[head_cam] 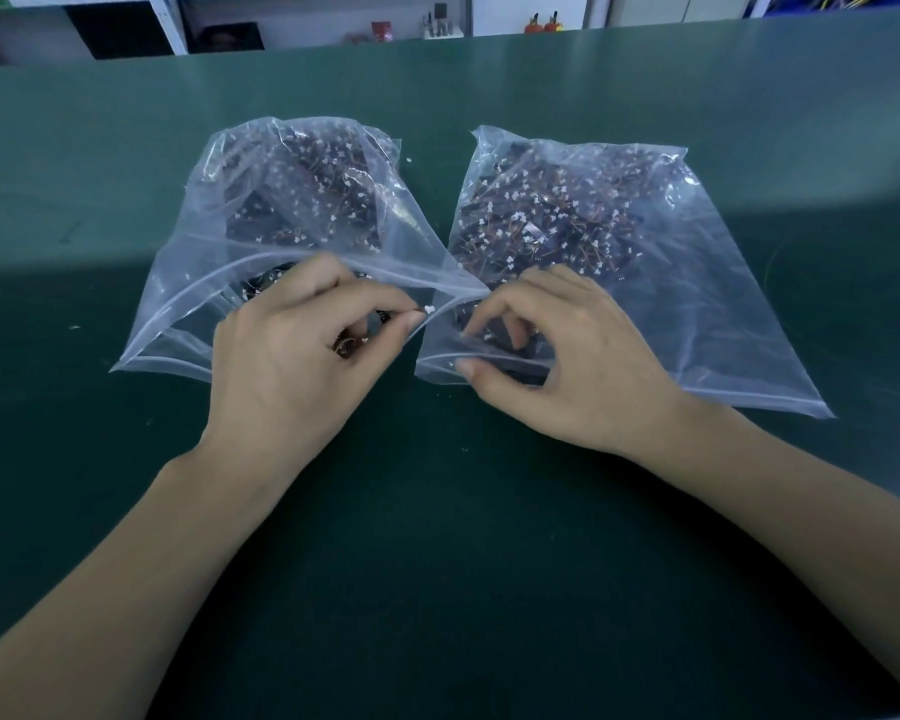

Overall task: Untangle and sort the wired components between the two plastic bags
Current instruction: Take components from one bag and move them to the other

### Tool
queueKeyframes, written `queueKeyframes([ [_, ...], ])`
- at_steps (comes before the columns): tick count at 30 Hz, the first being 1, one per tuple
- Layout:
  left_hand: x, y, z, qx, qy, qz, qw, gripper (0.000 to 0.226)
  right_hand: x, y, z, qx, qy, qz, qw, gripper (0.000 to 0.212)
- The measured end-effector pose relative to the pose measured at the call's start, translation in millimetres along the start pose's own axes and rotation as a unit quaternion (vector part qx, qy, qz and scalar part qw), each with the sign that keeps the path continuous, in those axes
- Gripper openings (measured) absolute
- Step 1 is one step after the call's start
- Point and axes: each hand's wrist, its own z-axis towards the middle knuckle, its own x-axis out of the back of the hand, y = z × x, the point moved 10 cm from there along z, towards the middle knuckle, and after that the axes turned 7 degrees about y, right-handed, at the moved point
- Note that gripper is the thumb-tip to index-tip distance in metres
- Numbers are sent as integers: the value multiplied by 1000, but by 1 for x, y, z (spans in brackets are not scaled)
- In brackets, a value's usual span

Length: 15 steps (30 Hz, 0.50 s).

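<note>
A: Where are the bags?
B: Side by side on the green surface (489,537), mouths toward the near edge. The left bag (188,283) and right bag (707,314) are both clear, and their near corners meet between the hands.
A: And the parts?
B: Dark wired components (557,220) with white plugs fill both bags.
A: The left hand (292,356)?
B: It pinches a small white plug (429,309) at the left bag's mouth, with wires bunched in its palm.
A: The right hand (557,356)?
B: Curled into the right bag's mouth, thumb on the lip; whether it holds a part, I cannot tell.
</note>
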Motion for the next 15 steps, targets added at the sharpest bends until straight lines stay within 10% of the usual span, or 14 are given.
queueKeyframes([
  [15,-20,13,-12,116,-27,-276,954,9,-5,-4,-3,-26,-2,217,976,17],
])
